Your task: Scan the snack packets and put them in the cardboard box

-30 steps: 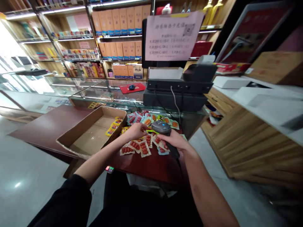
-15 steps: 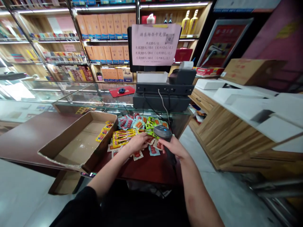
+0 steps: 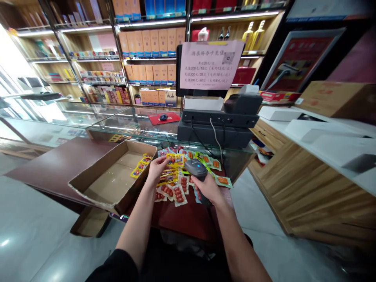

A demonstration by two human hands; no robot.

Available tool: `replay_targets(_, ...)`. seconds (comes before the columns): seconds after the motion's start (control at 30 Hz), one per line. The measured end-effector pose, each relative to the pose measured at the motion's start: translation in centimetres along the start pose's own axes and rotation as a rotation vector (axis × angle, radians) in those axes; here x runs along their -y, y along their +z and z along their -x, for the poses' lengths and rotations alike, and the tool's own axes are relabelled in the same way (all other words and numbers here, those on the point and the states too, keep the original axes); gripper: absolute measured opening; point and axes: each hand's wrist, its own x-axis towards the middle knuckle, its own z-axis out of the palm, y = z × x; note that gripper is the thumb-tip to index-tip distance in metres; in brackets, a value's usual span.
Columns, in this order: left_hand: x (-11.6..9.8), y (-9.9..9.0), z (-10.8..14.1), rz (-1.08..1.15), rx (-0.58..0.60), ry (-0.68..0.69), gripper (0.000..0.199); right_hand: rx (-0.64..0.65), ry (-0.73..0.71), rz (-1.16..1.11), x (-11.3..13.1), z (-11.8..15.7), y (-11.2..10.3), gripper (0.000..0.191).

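Note:
My left hand (image 3: 158,168) pinches the left end of a small yellow snack packet (image 3: 175,158), raised just over the pile. In my right hand (image 3: 208,186) is a dark barcode scanner (image 3: 195,167), a blue light on its top, its head close to the packet's right end. Below and around them lie long yellow snack packets (image 3: 168,179), sausage packs in clear wrappers (image 3: 178,195) and an orange sausage pack (image 3: 222,181) at the right. Left of my left hand stands an open cardboard box (image 3: 96,182) with several yellow packets (image 3: 140,166) inside.
Behind the pile, a glass counter (image 3: 132,119) carries a black cash drawer (image 3: 214,133) and a screen with a pink paper sign (image 3: 210,64). Cables hang down toward the packets. A wooden cabinet (image 3: 282,164) stands at right; a smaller cardboard box (image 3: 89,223) sits below the table's edge.
My left hand has come up from the pile and moved left, now with a yellow packet. The scanner has moved toward that packet. The view has shifted left.

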Motion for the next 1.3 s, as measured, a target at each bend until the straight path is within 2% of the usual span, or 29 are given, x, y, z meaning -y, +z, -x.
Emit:
replay_targets(0.17,-0.9,-0.1,0.7,0.019,0.037,0.077,0.049,-0.024,-0.057,0.049,0.2,-0.6,1.1,0.031)
replay_targets(0.43,-0.9,-0.1,0.9,-0.018,0.025,0.087,0.05,-0.02,-0.059,0.077,1.0,-0.6,1.3,0.03)
replay_targets(0.57,-1.6,-1.1,0.6,-0.032,0.06,0.11,0.052,0.005,-0.064,0.071,1.4,-0.7,1.3,0.026)
replay_targets(0.73,-4.2,-5.3,-0.1,-0.082,0.009,0.147,0.048,0.047,-0.101,0.041,2.6,-1.6,3.2,0.025)
replay_targets(0.9,-5.8,-11.0,-0.8,-0.31,-0.121,0.178,0.036,0.119,-0.113,-0.021,4.3,-3.2,6.6,0.023)
replay_targets(1.07,-6.7,-16.4,-2.4,-0.529,-0.175,0.114,0.029,0.144,-0.116,-0.039,5.0,-4.1,9.4,0.021)
replay_targets(1.17,-7.0,-17.9,-4.1,-0.565,-0.173,0.026,0.03,0.158,-0.145,-0.003,4.9,-4.5,10.5,0.022)
replay_targets(1.3,-5.7,-17.3,-5.9,-0.544,-0.147,-0.12,0.026,0.169,-0.147,0.018,4.6,-4.9,11.1,0.023)
